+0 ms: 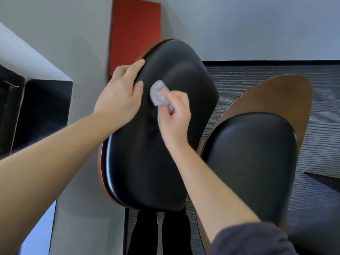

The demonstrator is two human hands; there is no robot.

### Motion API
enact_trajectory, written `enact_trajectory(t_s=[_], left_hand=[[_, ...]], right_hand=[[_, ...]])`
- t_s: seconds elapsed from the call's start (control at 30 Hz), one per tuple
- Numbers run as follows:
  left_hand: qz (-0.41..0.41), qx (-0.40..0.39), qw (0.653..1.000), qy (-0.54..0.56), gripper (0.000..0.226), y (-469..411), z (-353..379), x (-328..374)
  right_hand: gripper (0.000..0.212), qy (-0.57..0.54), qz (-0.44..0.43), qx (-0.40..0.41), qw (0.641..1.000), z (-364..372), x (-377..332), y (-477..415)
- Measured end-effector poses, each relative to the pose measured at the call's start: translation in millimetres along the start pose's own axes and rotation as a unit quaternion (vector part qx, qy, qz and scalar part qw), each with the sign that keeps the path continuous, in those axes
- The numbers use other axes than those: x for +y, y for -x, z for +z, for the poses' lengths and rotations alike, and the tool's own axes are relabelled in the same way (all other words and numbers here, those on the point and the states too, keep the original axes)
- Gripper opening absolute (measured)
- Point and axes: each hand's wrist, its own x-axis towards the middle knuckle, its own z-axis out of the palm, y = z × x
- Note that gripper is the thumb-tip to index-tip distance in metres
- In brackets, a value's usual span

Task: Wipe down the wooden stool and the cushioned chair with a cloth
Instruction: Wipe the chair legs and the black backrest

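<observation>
Nearest the camera, my right forearm ran up from a dark sleeve [252, 238] at the lower right, and my bare left forearm entered from the lower left. Both reached onto the black cushion [147, 162] of the cushioned chair [103, 162], whose brown wooden shell showed as a thin edge along the cushion's left side.

My right hand [173, 118] was clenched on a small, crumpled grey cloth [158, 93], pinched between thumb and fingers. The cloth lay pressed against the upper middle of the cushion surface, protruding from the top of my fist.

My left hand [119, 94] lay flat and spread on the cushion's upper left edge, just beside the cloth without touching it. It grasped nothing; the fingers curled over the rim and the thumb rested on the padded face.

To the right, a second black cushion [253, 162] sat on a curved wooden panel [276, 96], close beside the first cushion.

Farther off, a red panel [135, 34] stood against the grey wall behind the chair. Dark ribbed carpet [266, 74] covered the floor at the right.
</observation>
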Motion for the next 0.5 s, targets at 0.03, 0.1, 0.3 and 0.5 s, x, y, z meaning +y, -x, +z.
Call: enact_trajectory(t_s=[0.03, 0.1, 0.3, 0.5], left_hand=[[0.011, -0.007, 0.999, -0.037, 0.051, -7.3, 1.3, 3.9], [0.029, -0.017, 0.993, -0.115, 0.056, -23.8, 5.5, 13.4], [0.069, 0.016, 0.949, -0.308, 0.06, -37.5, 24.3, 22.4], [0.084, 0.035, 0.946, -0.31, 0.061, -37.5, 27.3, 19.7]], right_hand=[[0.025, 0.004, 0.027, 0.029, 0.999, -0.6, 5.6, -18.7], [0.027, 0.011, 0.089, 0.085, 0.992, -4.4, 18.6, -57.6], [0.024, 0.033, 0.223, 0.119, 0.967, -23.5, 72.2, -121.8], [0.023, 0.014, 0.152, 0.08, 0.985, -6.9, 28.5, -51.4]])
